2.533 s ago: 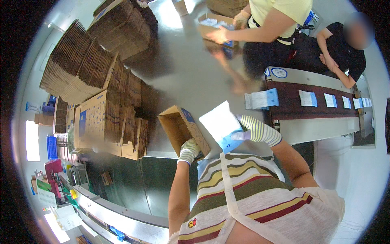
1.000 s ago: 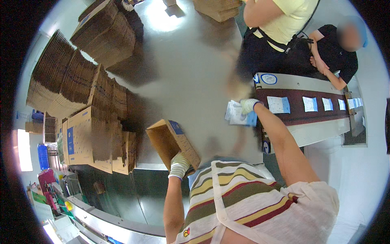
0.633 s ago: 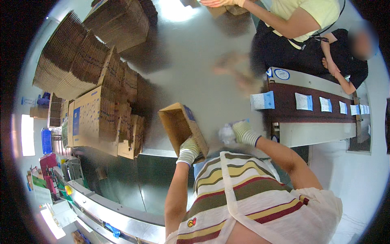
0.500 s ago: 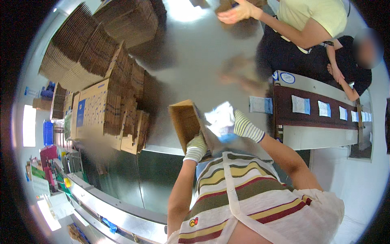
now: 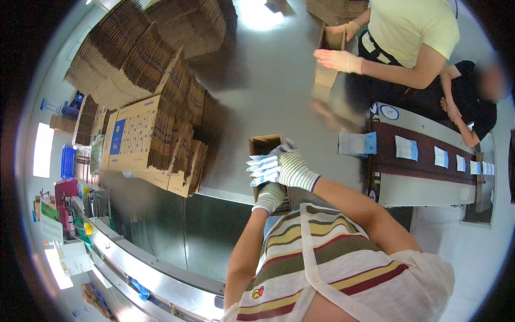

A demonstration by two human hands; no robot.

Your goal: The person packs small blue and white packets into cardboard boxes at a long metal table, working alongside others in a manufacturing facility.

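Observation:
In front of my body stands an open brown cardboard box (image 5: 265,143), its opening partly hidden by my hands. My right hand (image 5: 296,169), in a striped glove, is closed round a stack of several white and light-blue packets (image 5: 263,169), held over the opening. My left hand (image 5: 269,198), gloved alike, is at the box's near end just below the packets and appears to grip the box; its fingertips are partly hidden. Another packet (image 5: 352,144) lies at the conveyor's end, to the right of my hands.
Tall stacks of flattened cartons (image 5: 137,129) occupy the left of the metal table (image 5: 244,102). At right, a dark-red conveyor belt (image 5: 386,169) carries spaced packets. Across the table, a co-worker's gloved hands (image 5: 338,60) hold another box; a second person sits beyond the belt.
My right hand has brought the packets leftward over the box, and they now show as a neat stack. The box appears more upright. The co-worker's hands are now on a box.

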